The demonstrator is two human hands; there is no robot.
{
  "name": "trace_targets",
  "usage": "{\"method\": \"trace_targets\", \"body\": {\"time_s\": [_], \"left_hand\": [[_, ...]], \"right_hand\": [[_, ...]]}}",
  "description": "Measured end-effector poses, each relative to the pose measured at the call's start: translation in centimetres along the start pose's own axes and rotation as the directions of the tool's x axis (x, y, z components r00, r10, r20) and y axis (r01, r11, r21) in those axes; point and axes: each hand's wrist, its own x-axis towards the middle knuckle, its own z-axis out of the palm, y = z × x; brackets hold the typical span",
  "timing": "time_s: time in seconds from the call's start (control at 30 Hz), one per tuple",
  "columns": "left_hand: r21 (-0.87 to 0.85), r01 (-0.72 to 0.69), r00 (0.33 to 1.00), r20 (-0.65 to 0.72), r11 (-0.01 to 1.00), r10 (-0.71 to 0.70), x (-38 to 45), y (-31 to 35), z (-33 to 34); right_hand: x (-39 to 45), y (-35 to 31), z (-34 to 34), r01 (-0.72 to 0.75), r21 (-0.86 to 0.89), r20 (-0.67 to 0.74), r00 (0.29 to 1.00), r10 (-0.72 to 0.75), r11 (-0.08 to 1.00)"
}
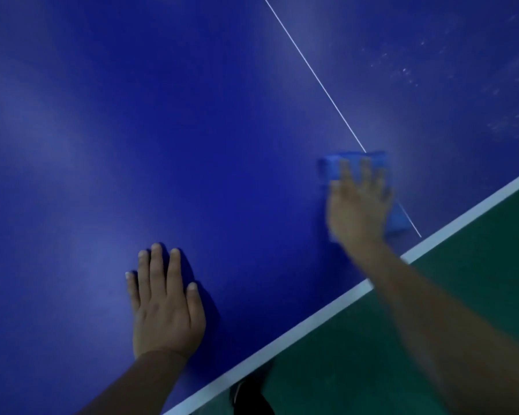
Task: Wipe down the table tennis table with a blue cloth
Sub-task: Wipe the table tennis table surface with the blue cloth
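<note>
While pale specks and smears point(408, 70) still show on the surface point(192, 115) toward two o'clock, the broad stretch from nine to twelve o'clock looks evenly blue and free of marks. My reading is that the wiping is partway through: the near side seems dealt with, and the area beyond the thin white centre line point(312, 73) is what remains. How much of the far end is left cannot be told, since it lies outside the view.

At about three o'clock the right hand point(357, 205) lies flat on the blue cloth point(399, 220), fingers spread and straight, pressing it down where the centre line meets the white edge stripe point(327, 310). Its grip is released rather than clenched; the palm pins the folded cloth to the surface. The hand and cloth are blurred, so finer detail is unclear.

Toward seven o'clock the left hand point(165, 304) rests open on the bare surface, fingers together and straight, holding nothing, well apart from the cloth. It appears to serve as a brace. Green floor point(432, 324) shows beyond the edge at five o'clock.
</note>
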Motion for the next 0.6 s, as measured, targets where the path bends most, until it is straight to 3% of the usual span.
{"method": "trace_targets", "body": {"time_s": [0.1, 0.17, 0.23, 0.27, 0.33, 0.37, 0.4, 0.5, 0.57, 0.6], "left_hand": [[0.001, 0.006, 1.000, 0.008, 1.000, -0.006, 0.0, 0.0, -0.1], [-0.001, 0.013, 1.000, 0.016, 1.000, -0.013, 0.0, 0.1, -0.2], [-0.001, 0.010, 1.000, 0.014, 1.000, -0.010, 0.1, 0.2, -0.2], [-0.001, 0.007, 1.000, 0.011, 1.000, -0.007, 0.1, 0.1, -0.2], [-0.003, 0.006, 1.000, 0.005, 1.000, -0.006, 0.0, 0.0, -0.1], [-0.007, 0.006, 1.000, 0.006, 1.000, -0.006, -0.1, 0.1, -0.1], [-0.013, 0.009, 1.000, 0.005, 1.000, -0.009, -0.1, 0.1, -0.1], [-0.012, 0.021, 1.000, 0.008, 1.000, -0.021, 0.0, 0.2, -0.1], [-0.010, 0.023, 1.000, 0.012, 1.000, -0.022, 0.0, 0.2, 0.0], [-0.011, 0.022, 1.000, 0.011, 1.000, -0.022, -0.1, 0.2, 0.0]], "right_hand": [[0.1, 6.4, -2.1, -0.336, 0.126, 0.138, 0.938, 0.319, 0.933], [-1.3, 2.8, -1.4, -0.315, 0.113, 0.071, 0.949, 0.309, 0.942], [-4.8, -4.2, -0.2, -0.015, 0.090, -0.028, 0.999, 0.017, 0.996], [-7.3, -7.5, 0.4, 0.205, 0.068, -0.031, 0.979, -0.203, 0.976], [-12.2, -10.4, 0.6, 0.561, 0.084, 0.055, 0.823, -0.566, 0.824], [-13.4, -9.3, 0.7, 0.636, 0.102, 0.073, 0.762, -0.643, 0.765], [-13.3, -7.0, 0.8, 0.644, 0.103, 0.075, 0.755, -0.652, 0.758], [-8.7, 2.7, 0.9, 0.385, -0.048, 0.029, 0.923, -0.384, 0.922], [-4.3, 8.5, -0.4, 0.027, -0.029, 0.057, 0.998, -0.025, 0.999], [-2.6, 9.8, -1.2, -0.150, 0.041, 0.076, 0.986, 0.146, 0.988]]}}
